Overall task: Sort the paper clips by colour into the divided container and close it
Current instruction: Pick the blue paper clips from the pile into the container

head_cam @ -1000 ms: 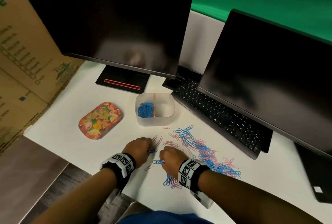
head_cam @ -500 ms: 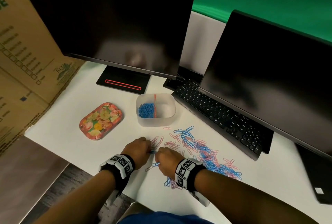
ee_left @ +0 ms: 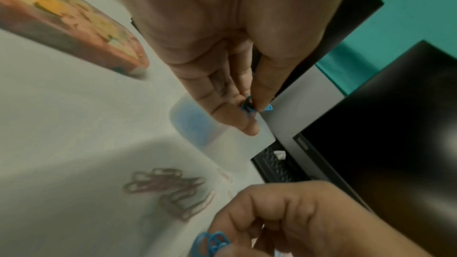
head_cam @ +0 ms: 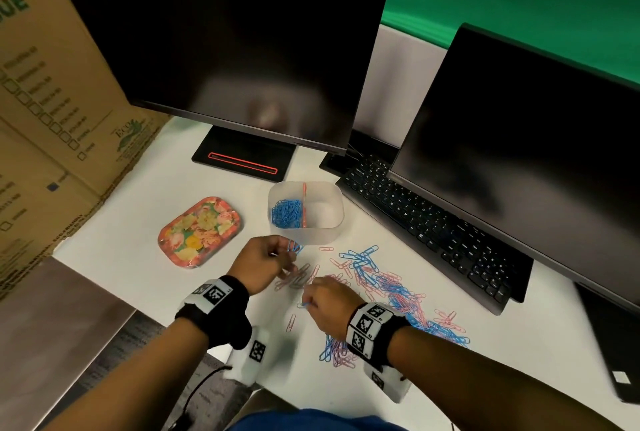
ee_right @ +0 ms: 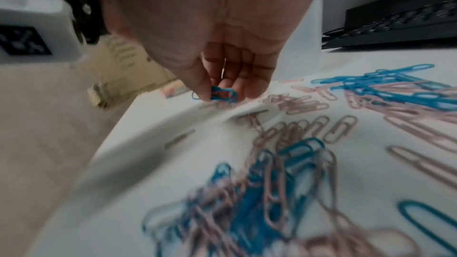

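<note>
My left hand, pinching blue clips, sits just below the divided container at frame centre; my right hand, lower, pinches another blue clip.

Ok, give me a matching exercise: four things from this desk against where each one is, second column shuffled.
Things:
1. left hand
2. floral lid
3. sorted blue clips
4. keyboard

Places:
A. left compartment of the container
B. flat on the desk, left of the container
C. under the right monitor
D. just in front of the container, pinching blue clips

Pairs: 1-D, 2-B, 3-A, 4-C
</note>
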Tool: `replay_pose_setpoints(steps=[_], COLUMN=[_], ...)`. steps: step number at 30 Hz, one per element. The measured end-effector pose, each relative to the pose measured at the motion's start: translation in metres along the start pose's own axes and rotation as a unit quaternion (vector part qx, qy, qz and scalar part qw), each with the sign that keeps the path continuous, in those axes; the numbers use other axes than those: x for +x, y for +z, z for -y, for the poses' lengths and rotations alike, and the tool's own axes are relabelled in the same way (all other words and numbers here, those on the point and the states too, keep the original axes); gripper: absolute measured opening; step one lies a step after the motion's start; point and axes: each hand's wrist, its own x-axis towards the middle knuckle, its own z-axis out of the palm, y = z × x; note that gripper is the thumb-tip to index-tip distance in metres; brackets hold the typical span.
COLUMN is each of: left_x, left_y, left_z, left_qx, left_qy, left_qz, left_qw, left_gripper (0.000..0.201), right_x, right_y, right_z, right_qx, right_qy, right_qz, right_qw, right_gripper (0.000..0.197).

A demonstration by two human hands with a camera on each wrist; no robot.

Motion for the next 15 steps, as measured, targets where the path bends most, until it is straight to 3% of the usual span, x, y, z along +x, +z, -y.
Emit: replay_pose_setpoints(steps=[4, 9, 15], left_x=[0.012, 0.041, 0.055], left_y=[-0.005, -0.018, -0.026], left_z=[-0.029, -0.047, -0.044], left_qx=[-0.047, -0.033, -0.032], left_qy=[0.003, -0.053, -0.084], left_qz=[-0.049, -0.11, -0.129], left_qw=[0.998, 0.992, 0.988], left_gripper=[0.016, 0.014, 0.021], right_x=[0.007, 0.025, 0.058], right_y=[-0.023, -0.067, -0.111], right_z=[0.003, 0.013, 0.034], right_qx=[0.178, 0.405, 0.471], right_qy=[0.085, 0.153, 0.172], right_qz=[-0.067, -0.103, -0.126], right_qw=[0.978, 0.896, 0.856], right_gripper=[0.016, 0.013, 0.011])
